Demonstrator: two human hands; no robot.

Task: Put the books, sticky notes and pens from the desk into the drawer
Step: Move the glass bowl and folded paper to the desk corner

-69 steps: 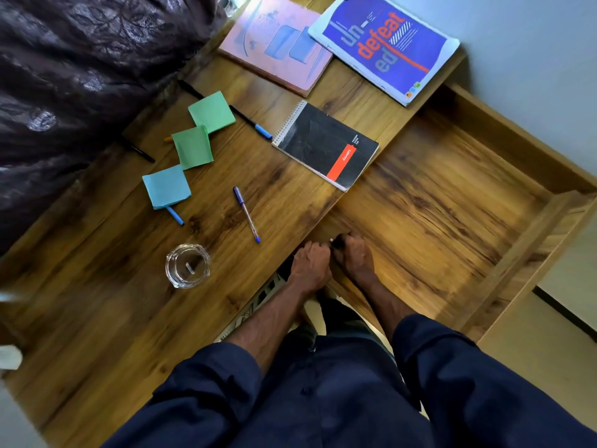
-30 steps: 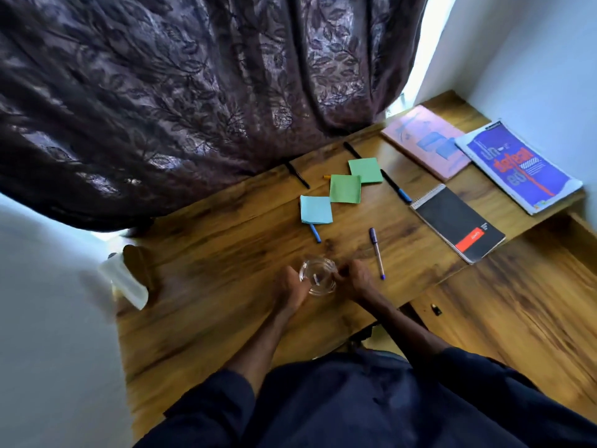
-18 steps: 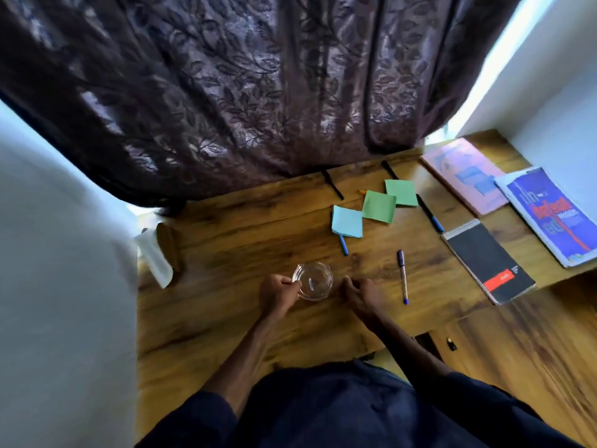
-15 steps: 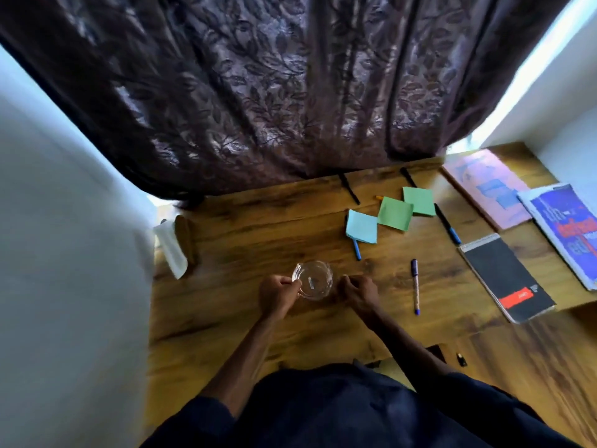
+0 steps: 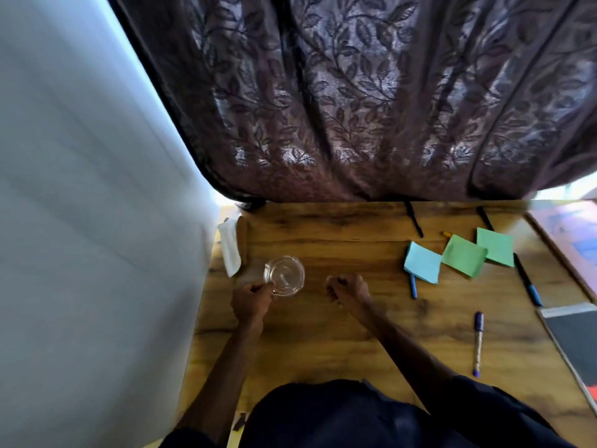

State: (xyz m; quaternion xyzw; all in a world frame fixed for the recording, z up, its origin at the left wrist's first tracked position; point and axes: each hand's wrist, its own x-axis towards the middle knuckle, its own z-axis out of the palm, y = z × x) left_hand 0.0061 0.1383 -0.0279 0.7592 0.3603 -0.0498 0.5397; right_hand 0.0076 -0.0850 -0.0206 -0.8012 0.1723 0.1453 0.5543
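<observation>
My left hand [image 5: 252, 300] pinches the near rim of a small round glass dish [image 5: 284, 276] at the desk's left end. My right hand [image 5: 350, 287] rests on the wood to the dish's right, fingers curled and holding nothing. A blue sticky note pad [image 5: 422, 266] and two green pads [image 5: 463, 255] [image 5: 495, 246] lie at the right. Pens lie around them: a blue one [image 5: 413, 286] under the blue pad, a purple-capped one [image 5: 477, 342], a dark one with a blue end [image 5: 526, 279] and a black one [image 5: 414, 219]. A black notebook [image 5: 578, 337] and a pink book [image 5: 575, 231] reach the right edge.
A dark leaf-patterned curtain [image 5: 355, 92] hangs over the back of the wooden desk [image 5: 323, 334]. A pale wall [image 5: 80, 221] closes the left side. A white folded paper [image 5: 230, 247] sits at the desk's left edge. The drawer is out of view.
The view has swung left, away from the drawer. My left hand slid the glass dish leftward along the desk, and my right hand has come off the dish.
</observation>
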